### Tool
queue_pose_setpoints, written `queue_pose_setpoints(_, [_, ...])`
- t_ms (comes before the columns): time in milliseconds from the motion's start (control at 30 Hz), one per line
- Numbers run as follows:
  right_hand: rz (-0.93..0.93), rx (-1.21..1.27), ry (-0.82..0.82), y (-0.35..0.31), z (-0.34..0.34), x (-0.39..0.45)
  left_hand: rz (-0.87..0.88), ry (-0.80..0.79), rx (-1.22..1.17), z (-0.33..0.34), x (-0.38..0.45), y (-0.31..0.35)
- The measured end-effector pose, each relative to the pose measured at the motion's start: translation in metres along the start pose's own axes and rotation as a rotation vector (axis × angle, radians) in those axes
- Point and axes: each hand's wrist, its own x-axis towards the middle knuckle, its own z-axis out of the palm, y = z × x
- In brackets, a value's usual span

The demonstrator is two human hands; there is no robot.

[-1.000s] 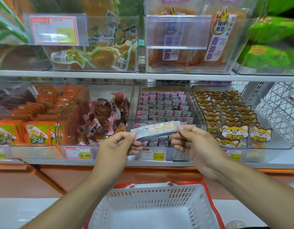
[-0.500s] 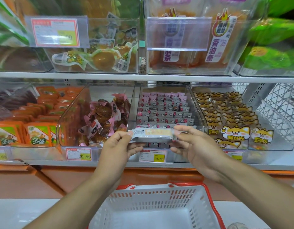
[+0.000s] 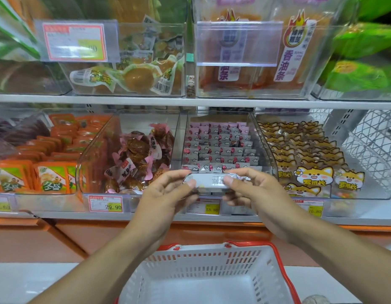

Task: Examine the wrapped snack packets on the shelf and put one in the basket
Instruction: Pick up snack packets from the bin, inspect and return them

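Both hands hold one long silver foil-wrapped snack packet [image 3: 208,182] level before the shelf.

Head view: the left hand [image 3: 166,194] pinches its left end, the right hand [image 3: 253,189] its right end, fingers curled. It hangs in front of the clear plastic bin of small pink-and-silver packets [image 3: 218,145], above the white slotted plastic basket with red rim [image 3: 203,266].

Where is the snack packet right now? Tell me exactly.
In the head view the snack packet sits centre frame, held level between the left hand and right hand, in front of the bin of pink-and-grey packets and above the basket.
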Motion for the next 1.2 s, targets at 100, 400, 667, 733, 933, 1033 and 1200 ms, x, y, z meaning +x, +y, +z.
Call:
queue_pose_setpoints(100, [0.063, 0.086, 0.003, -0.002, 0.001, 0.002, -0.009, 0.026, 0.031, 0.002, -0.001, -0.001])
queue_pose_setpoints(400, [0.082, 0.334, 0.084, -0.003, 0.001, 0.005, -0.007, 0.067, 0.162, 0.0, 0.0, -0.003])
queue_pose_setpoints(667, [-0.082, 0.164, 0.233, -0.014, -0.003, 0.014, 0.07, -0.027, 0.301, 0.003, 0.001, -0.009])
queue_pose_setpoints(733, [-0.24, -0.056, 0.371, -0.023, -0.011, 0.023, 0.177, -0.053, 0.499, 0.005, 0.0, -0.012])
queue_pose_setpoints(933, [-0.514, -0.755, 0.558, -0.041, -0.043, 0.06, 0.683, -0.156, 1.268, 0.013, -0.008, -0.029])
queue_pose_setpoints(1033, [-0.49, -0.895, 0.492, -0.036, -0.048, 0.079, 0.696, -0.204, 1.397, 0.016, -0.003, -0.032])
queue_pose_setpoints(1200, [-0.386, -1.153, 0.374, -0.034, -0.048, 0.102, 0.6, -0.268, 1.526, 0.013, 0.009, -0.034])
